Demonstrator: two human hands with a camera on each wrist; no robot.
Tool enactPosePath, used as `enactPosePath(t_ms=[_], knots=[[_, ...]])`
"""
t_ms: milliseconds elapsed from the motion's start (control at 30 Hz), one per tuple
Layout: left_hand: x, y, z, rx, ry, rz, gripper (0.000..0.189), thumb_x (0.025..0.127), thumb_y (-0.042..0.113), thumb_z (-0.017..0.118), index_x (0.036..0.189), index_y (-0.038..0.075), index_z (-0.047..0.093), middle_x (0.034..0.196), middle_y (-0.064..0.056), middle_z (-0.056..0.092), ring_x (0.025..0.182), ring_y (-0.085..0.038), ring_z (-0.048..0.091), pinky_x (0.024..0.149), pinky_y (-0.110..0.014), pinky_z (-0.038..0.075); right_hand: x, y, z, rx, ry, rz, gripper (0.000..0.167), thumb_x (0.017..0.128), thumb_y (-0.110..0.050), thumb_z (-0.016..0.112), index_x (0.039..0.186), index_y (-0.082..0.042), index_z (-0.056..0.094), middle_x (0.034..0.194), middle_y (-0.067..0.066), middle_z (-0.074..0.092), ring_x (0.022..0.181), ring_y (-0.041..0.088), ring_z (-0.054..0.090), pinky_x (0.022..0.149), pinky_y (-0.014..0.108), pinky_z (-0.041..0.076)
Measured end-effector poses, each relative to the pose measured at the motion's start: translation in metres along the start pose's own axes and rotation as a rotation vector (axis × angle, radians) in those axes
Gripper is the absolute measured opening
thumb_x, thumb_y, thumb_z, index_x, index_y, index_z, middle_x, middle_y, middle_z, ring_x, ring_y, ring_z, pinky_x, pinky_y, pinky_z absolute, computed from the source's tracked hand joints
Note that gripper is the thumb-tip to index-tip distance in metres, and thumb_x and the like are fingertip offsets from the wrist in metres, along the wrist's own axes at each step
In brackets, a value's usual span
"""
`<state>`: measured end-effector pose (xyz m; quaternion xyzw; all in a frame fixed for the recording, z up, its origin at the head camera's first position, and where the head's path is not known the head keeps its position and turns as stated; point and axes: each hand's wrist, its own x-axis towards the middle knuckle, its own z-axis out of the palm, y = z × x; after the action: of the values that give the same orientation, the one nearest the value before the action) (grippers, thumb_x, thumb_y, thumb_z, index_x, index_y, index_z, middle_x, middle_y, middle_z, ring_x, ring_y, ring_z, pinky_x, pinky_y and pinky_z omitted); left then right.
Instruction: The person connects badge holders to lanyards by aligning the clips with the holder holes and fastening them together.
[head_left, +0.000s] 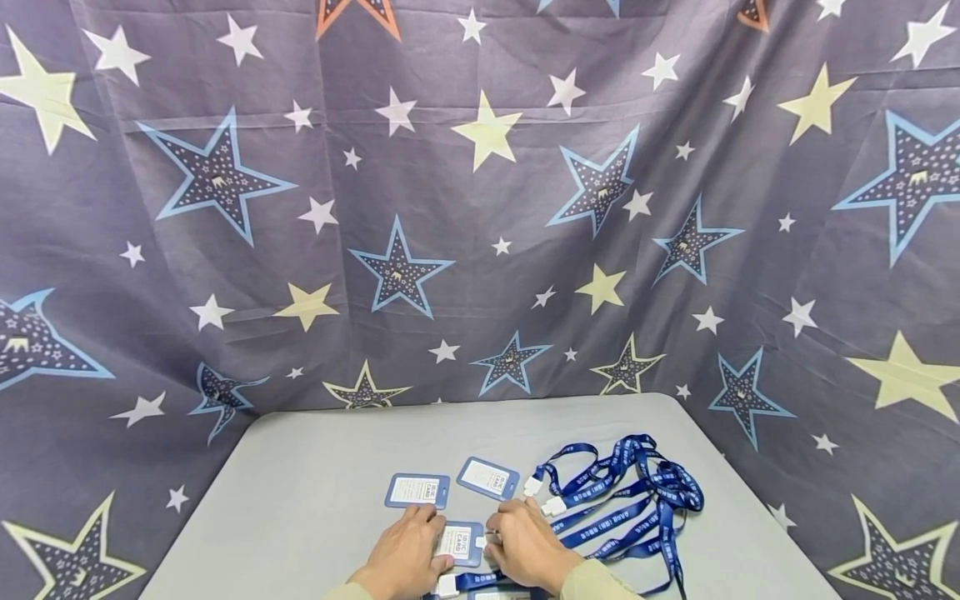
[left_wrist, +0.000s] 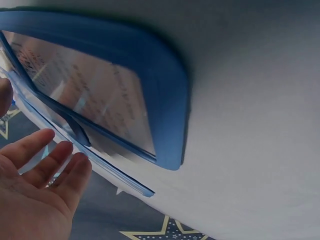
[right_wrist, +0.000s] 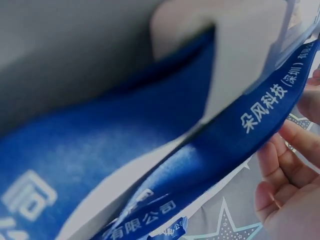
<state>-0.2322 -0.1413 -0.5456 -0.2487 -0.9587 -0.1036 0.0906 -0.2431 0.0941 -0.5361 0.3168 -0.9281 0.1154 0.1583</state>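
Observation:
A blue-framed badge holder (head_left: 459, 543) with a white card lies between both hands over the table. My left hand (head_left: 405, 552) grips its left side, thumb near the lower corner. At its right end my right hand (head_left: 528, 543) pinches a white lanyard clip (head_left: 481, 542). In the left wrist view, the left fingers (left_wrist: 72, 172) bend beside a thin blue edge, with a large badge holder (left_wrist: 167, 100) in the foreground. In the right wrist view, a blue printed lanyard (right_wrist: 270, 107) runs past the curled right fingers (right_wrist: 272, 160); the fingertips' hold is partly hidden.
Two more badge holders (head_left: 417, 491) (head_left: 488, 477) lie farther back on the grey table (head_left: 315, 483). Several blue lanyards (head_left: 637, 500) with white clips are heaped at the right. Another white clip (head_left: 447, 586) and lanyard lie at the near edge. A starry curtain (head_left: 450, 192) surrounds the table.

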Motion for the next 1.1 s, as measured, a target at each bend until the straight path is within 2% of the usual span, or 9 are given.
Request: enactPosePath(t_ms=[267, 500, 767, 1100], knots=[[-0.005, 0.007, -0.006, -0.013, 0.029, 0.037, 0.058, 0.088, 0.043, 0.076, 0.127, 0.001, 0.066, 0.131, -0.016, 0.063, 0.124, -0.035, 0.058, 0.106, -0.052, 0.049, -0.002, 0.002, -0.002, -0.009, 0.018, -0.008, 0.014, 0.08, -0.026, 0.084, 0.087, -0.019, 0.074, 0.083, -0.013, 0.06, 0.086, 0.009, 0.059, 0.079, 0.03, 0.044], [-0.007, 0.011, -0.005, -0.06, -0.027, 0.031, 0.065, 0.088, 0.048, 0.076, 0.133, 0.002, 0.065, 0.138, -0.017, 0.059, 0.129, -0.036, 0.055, 0.106, -0.055, 0.048, -0.005, 0.005, -0.004, -0.02, 0.054, -0.024, 0.017, 0.08, -0.027, 0.084, 0.091, -0.016, 0.077, 0.086, -0.01, 0.064, 0.086, 0.01, 0.06, 0.077, 0.03, 0.044], [-0.009, 0.015, -0.011, -0.071, -0.073, 0.009, 0.067, 0.088, 0.051, 0.075, 0.135, 0.005, 0.064, 0.138, -0.015, 0.059, 0.128, -0.034, 0.055, 0.105, -0.055, 0.049, -0.007, 0.008, -0.01, -0.003, 0.024, -0.005, 0.019, 0.082, -0.027, 0.084, 0.095, -0.015, 0.077, 0.09, -0.008, 0.067, 0.089, 0.01, 0.062, 0.08, 0.03, 0.044], [-0.018, 0.017, -0.014, -0.053, -0.027, 0.066, 0.065, 0.09, 0.053, 0.072, 0.134, 0.006, 0.064, 0.136, -0.014, 0.06, 0.125, -0.033, 0.057, 0.102, -0.054, 0.051, -0.012, 0.016, -0.014, 0.006, 0.032, 0.019, 0.021, 0.083, -0.027, 0.084, 0.097, -0.013, 0.078, 0.091, -0.006, 0.068, 0.089, 0.012, 0.063, 0.079, 0.031, 0.044]])
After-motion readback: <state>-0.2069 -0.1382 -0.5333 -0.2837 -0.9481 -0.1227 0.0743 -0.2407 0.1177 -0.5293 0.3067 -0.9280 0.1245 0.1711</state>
